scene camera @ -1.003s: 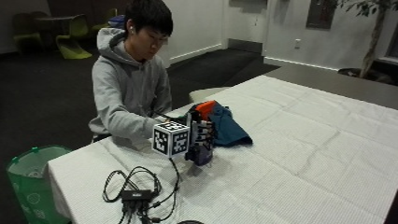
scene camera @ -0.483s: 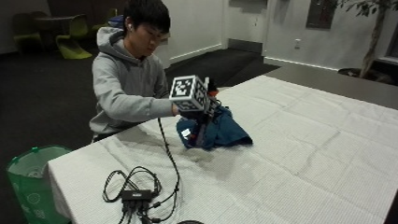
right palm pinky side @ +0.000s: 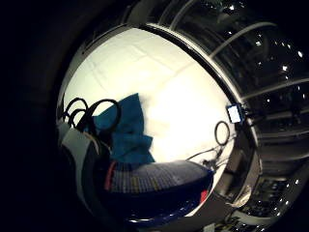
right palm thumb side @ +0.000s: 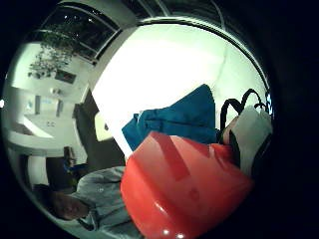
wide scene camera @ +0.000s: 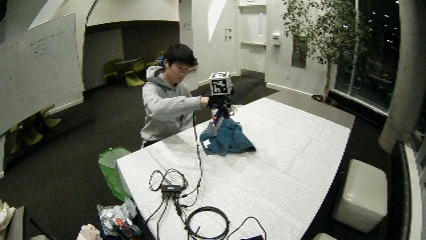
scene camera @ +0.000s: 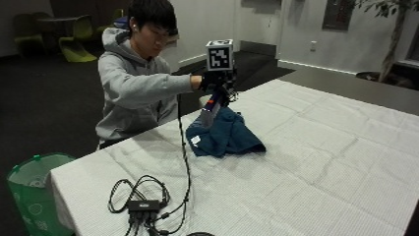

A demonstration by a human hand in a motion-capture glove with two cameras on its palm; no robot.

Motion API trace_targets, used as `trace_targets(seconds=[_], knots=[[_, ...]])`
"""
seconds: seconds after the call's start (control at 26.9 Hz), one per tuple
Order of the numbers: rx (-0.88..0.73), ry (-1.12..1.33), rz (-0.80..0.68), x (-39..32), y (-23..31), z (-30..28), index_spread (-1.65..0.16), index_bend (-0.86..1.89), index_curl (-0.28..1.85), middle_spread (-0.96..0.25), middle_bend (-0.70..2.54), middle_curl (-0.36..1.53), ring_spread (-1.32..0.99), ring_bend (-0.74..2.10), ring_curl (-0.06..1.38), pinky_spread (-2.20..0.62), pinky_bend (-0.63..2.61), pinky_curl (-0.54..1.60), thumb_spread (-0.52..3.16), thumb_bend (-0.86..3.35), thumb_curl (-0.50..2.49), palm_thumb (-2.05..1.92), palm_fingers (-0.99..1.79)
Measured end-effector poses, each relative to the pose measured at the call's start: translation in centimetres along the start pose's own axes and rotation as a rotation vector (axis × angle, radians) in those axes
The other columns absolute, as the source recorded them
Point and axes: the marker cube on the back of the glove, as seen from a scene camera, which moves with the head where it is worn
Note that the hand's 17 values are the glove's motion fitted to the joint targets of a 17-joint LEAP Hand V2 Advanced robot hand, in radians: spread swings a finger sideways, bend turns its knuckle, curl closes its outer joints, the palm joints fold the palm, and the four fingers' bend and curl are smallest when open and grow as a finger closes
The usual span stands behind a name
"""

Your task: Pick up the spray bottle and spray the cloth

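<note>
The slim spray bottle with a red head (scene camera: 211, 107) now hangs lifted off the white-clothed surface (scene camera: 314, 162), above the crumpled blue cloth (scene camera: 225, 135); the black-gloved right hand (scene camera: 215, 81), fingers wrapped round it, has risen. Spraying seems next.

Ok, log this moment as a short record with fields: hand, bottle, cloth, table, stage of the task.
hand: gloved right hand raised above the table, gripping the spray bottle
bottle: spray bottle lifted clear of the table, hanging tilted below the hand, its lower end just over the cloth
cloth: blue cloth bunched in a heap on the table, directly under the bottle
table: white-covered table; black cables lie near its front corner
stage: bottle picked up; no spray visible
</note>
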Motion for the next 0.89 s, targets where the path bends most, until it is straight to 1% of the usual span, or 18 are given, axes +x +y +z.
trace_targets(seconds=[0.22, 0.41, 0.52, 0.67, 0.82, 0.89], knots=[[-0.086, 0.172, -0.081, -1.4, 0.4, 5.4, -0.16, 0.49, 0.50, -0.10, 0.59, 0.48, -0.15, 0.54, 0.42, -0.26, 0.35, 0.38, -0.12, -0.03, 0.64, 1.02, 1.41], [-0.121, 0.072, -0.061, -2.7, 0.6, 7.5, -0.16, 0.49, 0.50, -0.10, 0.60, 0.48, -0.15, 0.54, 0.43, -0.26, 0.35, 0.39, -0.13, -0.03, 0.64, 1.02, 1.41], [-0.123, 0.071, -0.089, -3.1, 0.7, 7.1, -0.16, 0.49, 0.50, -0.10, 0.60, 0.48, -0.15, 0.54, 0.43, -0.26, 0.35, 0.39, -0.14, -0.03, 0.65, 1.01, 1.40], [-0.104, 0.134, -0.079, -2.9, 0.5, 5.0, -0.16, 0.49, 0.50, -0.10, 0.60, 0.48, -0.15, 0.54, 0.43, -0.26, 0.35, 0.39, -0.15, -0.03, 0.65, 1.01, 1.40], [-0.094, 0.261, -0.172, -1.6, 0.6, 3.1, -0.16, 0.49, 0.51, -0.10, 0.60, 0.48, -0.15, 0.55, 0.43, -0.26, 0.35, 0.39, -0.15, -0.03, 0.65, 1.01, 1.40], [-0.095, 0.249, -0.176, -1.8, 0.7, 2.5, -0.16, 0.49, 0.51, -0.10, 0.60, 0.48, -0.15, 0.54, 0.43, -0.26, 0.34, 0.39, -0.15, -0.03, 0.65, 1.01, 1.40]])
